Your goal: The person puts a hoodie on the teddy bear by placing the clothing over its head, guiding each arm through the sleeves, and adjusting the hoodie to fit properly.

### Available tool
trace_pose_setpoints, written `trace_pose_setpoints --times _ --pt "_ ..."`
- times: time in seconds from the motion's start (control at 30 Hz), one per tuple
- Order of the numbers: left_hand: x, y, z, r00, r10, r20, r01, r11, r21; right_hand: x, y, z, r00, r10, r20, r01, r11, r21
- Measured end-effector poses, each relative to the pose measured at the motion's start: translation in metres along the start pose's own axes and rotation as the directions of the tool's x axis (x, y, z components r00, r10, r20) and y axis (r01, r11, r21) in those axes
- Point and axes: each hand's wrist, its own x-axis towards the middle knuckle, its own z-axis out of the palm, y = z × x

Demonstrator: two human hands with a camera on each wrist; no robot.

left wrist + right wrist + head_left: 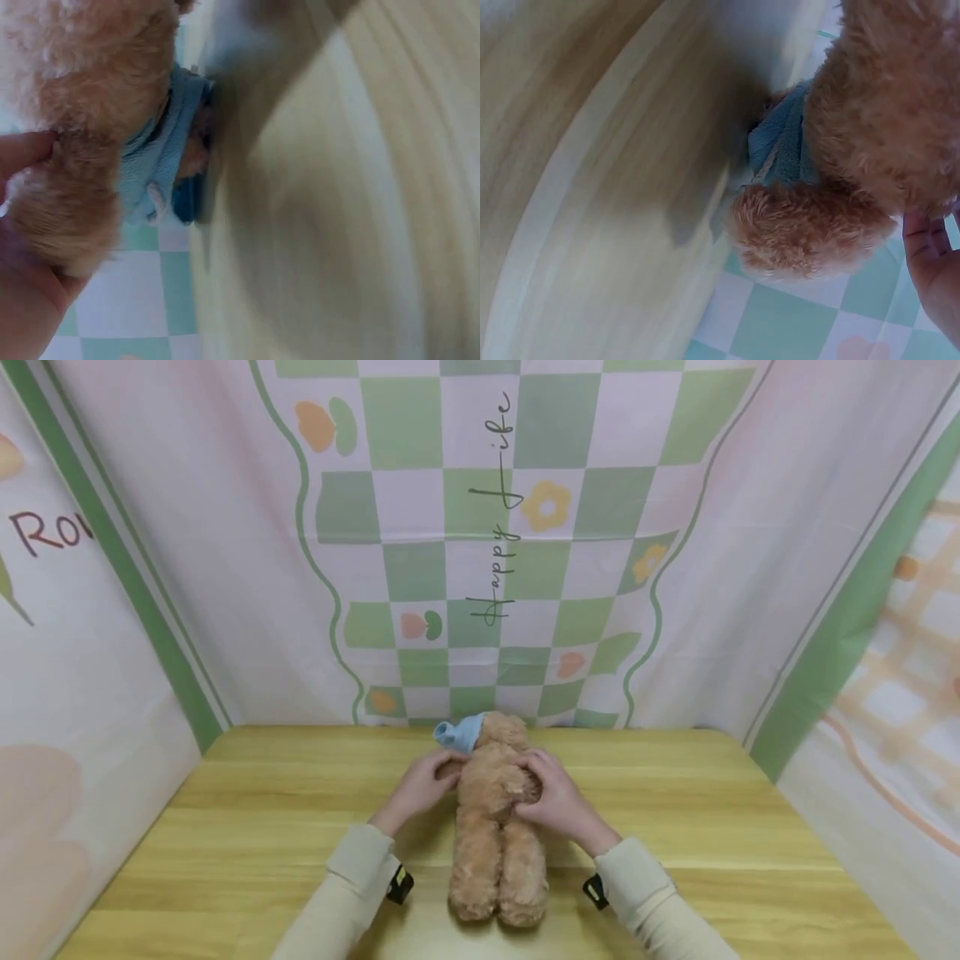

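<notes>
A light brown plush bear [480, 810] is on the wooden table, its legs pointing toward me and its face not visible. Light blue cloth [467, 732], like a cap or scarf, sticks out at the left of its head; both wrist views show this cloth close to the tabletop. My left hand [424, 787] grips the bear's arm on the left side, with thumb and fingers around the fur in the left wrist view. On the other side, my right hand [558, 797] holds the bear's other arm between thumb and fingers. Fur hides some fingertips.
The wooden table [300, 843] extends to both sides of the bear. A curtain [420, 502] with green checks and lettering hangs at its back edge, and printed cloth [82, 685] encloses the sides. A small black device [401, 885] is at the left cuff.
</notes>
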Motion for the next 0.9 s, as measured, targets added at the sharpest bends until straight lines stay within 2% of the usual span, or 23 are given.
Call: trace_pose_setpoints --times 0.1,0.23,0.37,0.5,0.57,0.63,0.8,0.9 --pt "0.003 0.004 -0.003 0.999 -0.048 -0.022 0.050 0.997 0.055 0.000 -0.001 0.000 1.000 -0.013 0.019 0.013 1.000 0.011" --pt "0.008 0.013 -0.005 0.995 -0.093 -0.039 0.095 0.992 0.077 0.000 -0.004 0.000 0.998 -0.022 0.066 0.019 0.999 0.034" --pt "0.014 0.022 -0.003 0.997 -0.059 -0.039 0.063 0.992 0.112 -0.002 -0.004 -0.002 0.995 -0.033 0.099 0.024 0.996 0.084" --pt "0.015 0.028 0.004 1.000 -0.019 -0.009 0.020 0.985 0.169 -0.001 -0.003 -0.006 0.993 -0.039 0.112 0.018 0.982 0.187" --pt "0.012 0.029 0.008 1.000 -0.023 0.005 0.022 0.983 0.180 0.002 -0.002 -0.009 0.994 -0.001 0.109 -0.023 0.975 0.219" --pt "0.009 0.030 0.013 1.000 -0.024 0.006 0.022 0.980 0.197 0.006 0.000 -0.011 0.994 0.064 0.083 -0.080 0.975 0.209" --pt "-0.001 0.030 0.026 1.000 0.018 -0.011 -0.015 0.962 0.273 0.022 0.009 -0.014 0.977 0.212 -0.013 -0.210 0.973 0.093" --pt "-0.009 0.027 0.032 0.999 0.038 -0.019 -0.031 0.950 0.311 0.031 0.013 -0.014 0.971 0.239 -0.011 -0.238 0.970 0.037"
